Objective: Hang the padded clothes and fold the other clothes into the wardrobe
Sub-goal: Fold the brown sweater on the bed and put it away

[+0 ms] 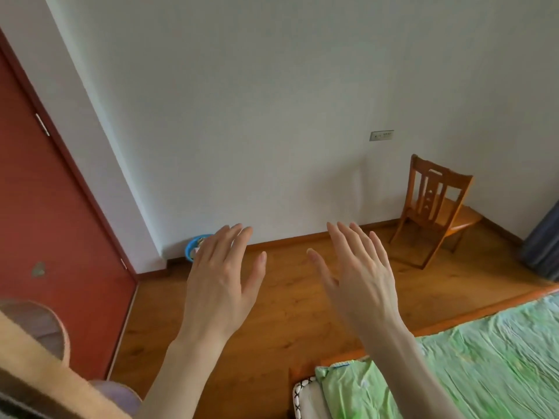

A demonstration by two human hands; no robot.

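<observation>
From the head camera, a wooden floor (272, 313) ran to a white wall (242, 101); a red door (45, 222) stood at nine o'clock, a chair (435, 207) at two, a green-sheeted bed (484, 358) at four. The left hand (220, 285) and right hand (360, 279) hovered spread, holding nothing. No clothes were visible.

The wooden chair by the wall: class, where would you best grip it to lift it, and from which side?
Grip the chair by its top rail, coming from behind the backrest, the side facing the camera. The rail has a cut-out slot like a handhold, and the seat faces away toward the corner.
</observation>
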